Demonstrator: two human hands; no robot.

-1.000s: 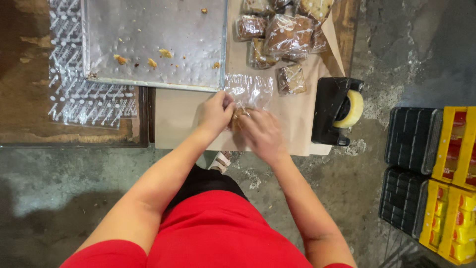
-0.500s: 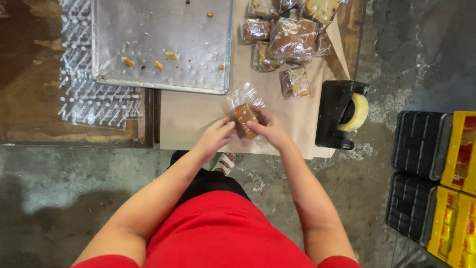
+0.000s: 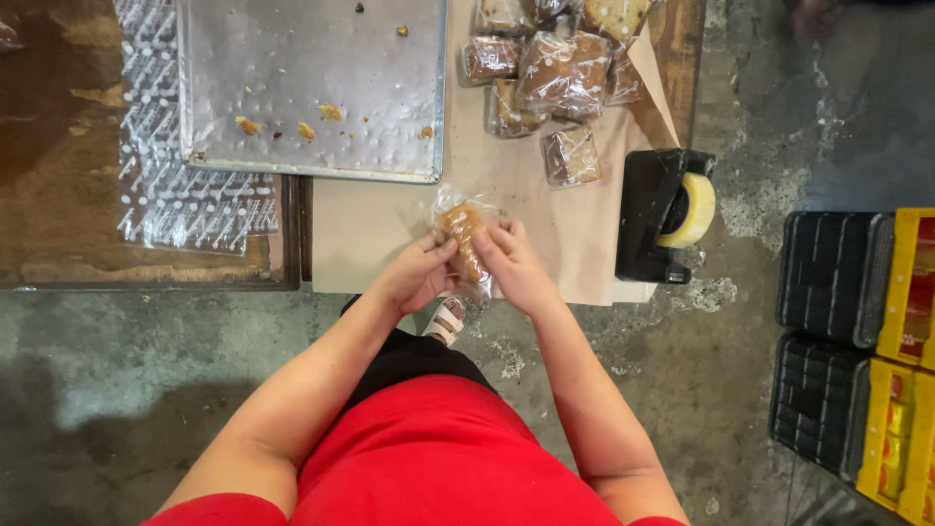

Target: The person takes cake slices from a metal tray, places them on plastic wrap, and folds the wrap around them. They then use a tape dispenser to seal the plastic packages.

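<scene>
Head view, centre of frame: my left hand (image 3: 417, 276) and right hand (image 3: 516, 268) grasp the bagged cake slice (image 3: 465, 241), now turned on edge and drawn nearer the counter (image 3: 390, 224) edge than before, wrap closing.

Glossy clear plastic wrap (image 3: 466, 244) between fingers (image 3: 443, 251); beyond them matt brown paper (image 3: 370, 219), dull dimpled metal tray (image 3: 312, 88).

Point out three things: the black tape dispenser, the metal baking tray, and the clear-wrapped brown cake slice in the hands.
black tape dispenser (image 3: 651, 216), head view, on its black body.
metal baking tray (image 3: 312, 88), head view, on a bare part of its floor.
clear-wrapped brown cake slice (image 3: 464, 234), head view, on its brown middle between both hands.
</scene>
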